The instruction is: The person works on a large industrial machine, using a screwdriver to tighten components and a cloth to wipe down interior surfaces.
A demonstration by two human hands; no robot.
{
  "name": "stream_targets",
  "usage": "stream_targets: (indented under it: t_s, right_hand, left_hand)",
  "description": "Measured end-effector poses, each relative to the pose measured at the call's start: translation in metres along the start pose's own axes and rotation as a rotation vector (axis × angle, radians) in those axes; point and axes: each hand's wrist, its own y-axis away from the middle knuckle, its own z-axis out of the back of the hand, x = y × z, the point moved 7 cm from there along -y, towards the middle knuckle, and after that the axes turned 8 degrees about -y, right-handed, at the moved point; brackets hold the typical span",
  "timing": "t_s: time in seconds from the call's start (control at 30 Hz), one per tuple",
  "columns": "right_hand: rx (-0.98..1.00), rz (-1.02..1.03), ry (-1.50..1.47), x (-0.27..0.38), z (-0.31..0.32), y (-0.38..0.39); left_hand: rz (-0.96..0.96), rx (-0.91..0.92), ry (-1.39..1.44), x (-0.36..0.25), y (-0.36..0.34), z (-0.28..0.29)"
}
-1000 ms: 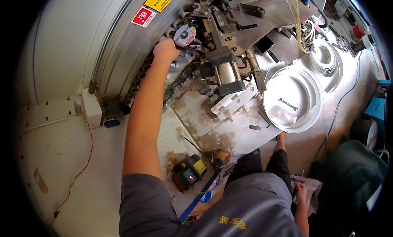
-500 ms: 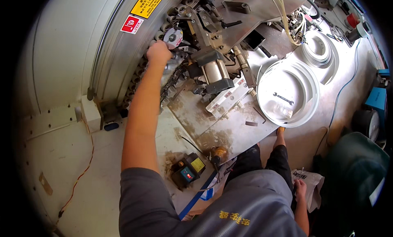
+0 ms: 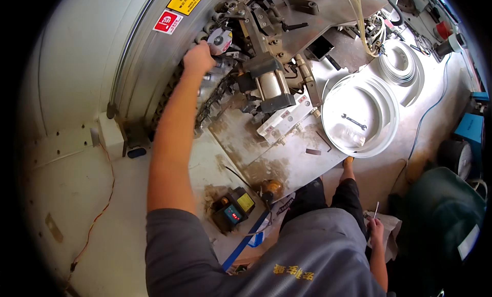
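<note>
My left hand (image 3: pixel 199 60) reaches up into a metal machine (image 3: pixel 269 46), its fingers curled at a part just left of a pale disc with a dark hub (image 3: pixel 220 39); what they grip is hidden. My right hand (image 3: pixel 375 229) is low at my right side, closed on a thin pale rod (image 3: pixel 377 209) that points upward. The machine has a row of rollers (image 3: pixel 210 25) along a metal rail and a cylinder block (image 3: pixel 269 84) beside my left arm.
A white tray with a wrench (image 3: pixel 353 121), coiled pale strip (image 3: pixel 400 61), loose hex key (image 3: pixel 323 140) and a black device with a display (image 3: pixel 233 207) lie on the worktop (image 3: pixel 266 169). A green covered object (image 3: pixel 441 205) and blue box (image 3: pixel 466 133) stand right.
The view has shifted slightly, moving the machine a little leftward in the picture. My left hand stays at the same part beside the disc. My right hand stays low at my side.
</note>
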Motion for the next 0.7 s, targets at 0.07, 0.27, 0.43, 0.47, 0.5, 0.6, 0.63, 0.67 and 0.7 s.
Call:
stream_targets:
  t_s: [0.07,0.27,0.43,0.47,0.5,0.6,0.63,0.67,0.7]
  right_hand:
    - [-0.005,-0.006,-0.056,0.005,0.007,0.0]
    - [-0.151,0.349,0.048,0.1,0.02,0.009]
    - [-0.104,0.288,0.298,0.234,-0.009,0.011]
    - [-0.167,0.425,0.475,0.257,0.006,0.005]
    - [-0.157,0.46,0.527,0.279,0.005,-0.003]
    - [0.033,0.366,0.412,0.344,-0.034,-0.025]
    - [0.039,0.488,0.491,0.362,-0.027,-0.05]
    - [0.059,0.606,0.566,0.375,-0.021,-0.073]
    - [0.102,0.532,0.626,0.39,-0.032,-0.086]
  left_hand:
    - [-0.079,0.029,-0.007,0.018,-0.014,-0.01]
    - [0.108,-0.091,0.15,0.007,-0.017,-0.027]
    - [0.297,-0.851,0.914,0.056,0.095,0.016]
    - [0.443,-0.892,1.138,0.004,0.139,0.037]
    - [0.53,-0.89,1.16,-0.033,0.185,0.045]
    - [0.144,-0.764,1.828,-0.162,0.286,-0.038]
    - [0.295,-0.434,1.893,-0.239,0.302,-0.069]
    - [0.091,-0.155,1.468,-0.308,0.304,-0.054]
    - [-0.028,-0.179,1.275,-0.357,0.317,-0.077]
